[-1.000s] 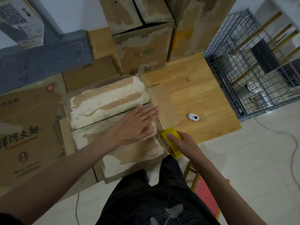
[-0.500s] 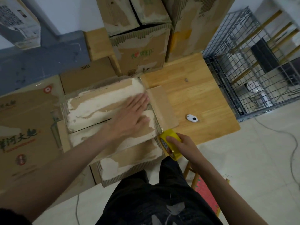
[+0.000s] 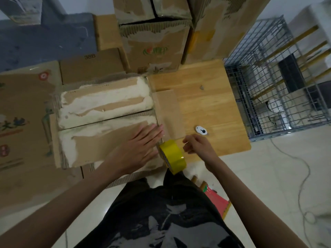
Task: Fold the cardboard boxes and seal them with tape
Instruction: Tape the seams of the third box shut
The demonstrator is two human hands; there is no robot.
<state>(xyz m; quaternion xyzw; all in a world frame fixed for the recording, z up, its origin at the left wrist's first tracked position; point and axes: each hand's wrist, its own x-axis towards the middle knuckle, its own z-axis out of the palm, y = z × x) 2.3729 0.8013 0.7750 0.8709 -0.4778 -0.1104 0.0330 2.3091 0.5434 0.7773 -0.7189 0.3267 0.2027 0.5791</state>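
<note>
While the left hand (image 3: 141, 149) lies flat on the cardboard box (image 3: 107, 122), the right hand (image 3: 197, 144) pinches clear tape off the yellow tape roll (image 3: 172, 156).

Single view only: head-worn wide-angle camera, looking steeply down and forward from close above the wooden table (image 3: 206, 97), cardboard box (image 3: 107, 120) and both forearms. Own torso fills lower frame; edges bend outward.
</note>
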